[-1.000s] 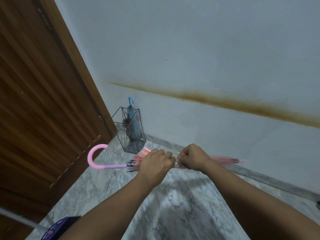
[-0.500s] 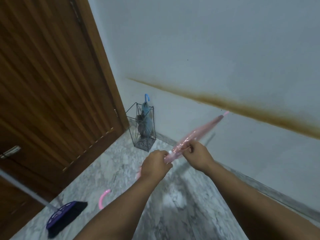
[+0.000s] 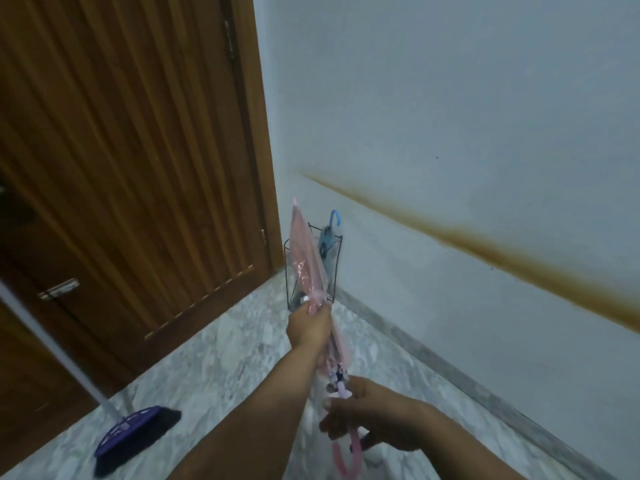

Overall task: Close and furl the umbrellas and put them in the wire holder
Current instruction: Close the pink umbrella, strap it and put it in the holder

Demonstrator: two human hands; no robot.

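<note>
A furled pink umbrella [image 3: 306,261] points up and away from me, tip high, curved pink handle low near my body. My left hand [image 3: 309,325] grips its canopy at mid-length. My right hand [image 3: 367,415] holds the shaft just above the hooked handle. Behind the umbrella, a black wire holder [image 3: 334,268] stands on the floor in the corner by the wall. A blue umbrella [image 3: 329,237] with a hooked blue handle stands inside it, partly hidden by the pink canopy.
A wooden door [image 3: 121,150] fills the left side. A purple broom [image 3: 135,429] with a grey pole lies on the marble floor [image 3: 221,368] at lower left. The white wall [image 3: 450,133] with a brown stain runs along the right.
The pink umbrella swung from lying level to standing steeply, tip up, handle down. My right hand shifted from the canopy to the handle end. The view turned left, closer to the holder.
</note>
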